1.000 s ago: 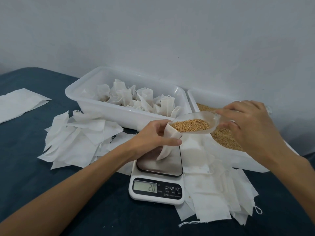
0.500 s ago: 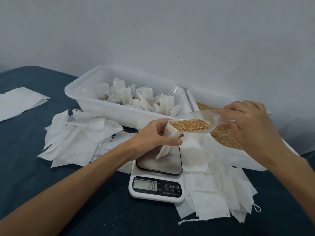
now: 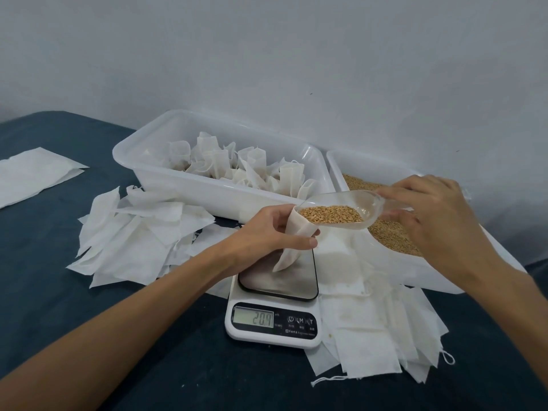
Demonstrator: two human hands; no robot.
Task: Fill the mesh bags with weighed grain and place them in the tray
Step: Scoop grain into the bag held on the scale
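1. Tray [image 3: 189, 185]: behind the scale [image 3: 274, 315]; filled bags inside.
2. Right hand [image 3: 430, 215]: grips the scoop [image 3: 341, 212], now tipped closer to the bag [image 3: 293, 241].
3. Left hand [image 3: 267, 232]: clenched on the bag above the scale.
4. Pouring appears imminent.

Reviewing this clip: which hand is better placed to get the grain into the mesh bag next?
The right hand. It holds the clear scoop of grain, whose front lip sits at the open mouth of the mesh bag. The left hand grips that bag above the scale, so it probably just steadies it.
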